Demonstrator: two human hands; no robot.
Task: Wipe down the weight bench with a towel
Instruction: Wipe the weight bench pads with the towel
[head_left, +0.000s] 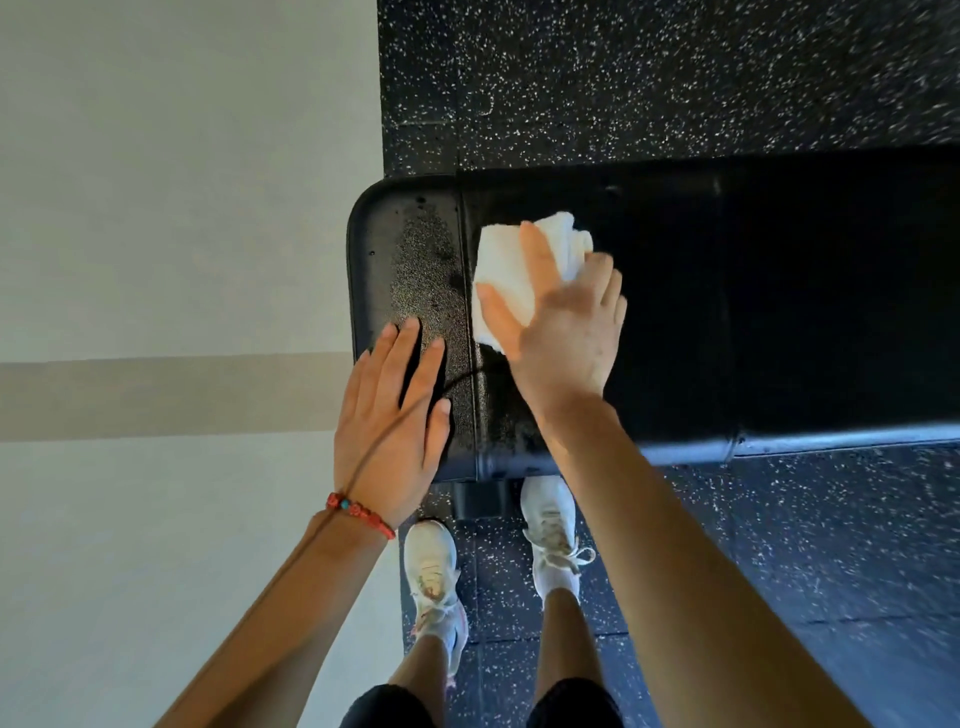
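Your feet: two white shoes (550, 530) stand on the speckled black floor (779, 545), nearest to you, below both hands; the right shoe's toe lies under the bench's near edge.
Bench foot: a black support (478, 499) shows just under the near edge, between your shoes.
Left hand: your left hand (389, 421) lies flat and spread, fingers apart, palm down on the short end pad (410, 249) of the weight bench (779, 312); it grips nothing. A red beaded bracelet (358, 512) sits on that wrist.
Right hand: your right hand (566, 332) is open, fingers spread, pressing down on the white towel (511, 265); thumb and forefinger lie across the cloth, so this is a flat press, not a pinch.
Towel position: folded, on the long pad, just right of the seam between the two pads, projecting beyond your fingertips on the far side.
Edges: the near edge runs just below your right wrist; the rounded end of the bench lies left of your left hand; the far edge is beyond the towel.
Open room: to the right of the grip the long pad runs bare to the frame's edge.
Surface: the end pad looks mottled and speckled beside the towel; wet or worn, you cannot tell.
Surroundings: pale floor (182, 208) with a tan band lies left of the bench end; speckled floor continues beyond the far edge.
Containers: none in view.
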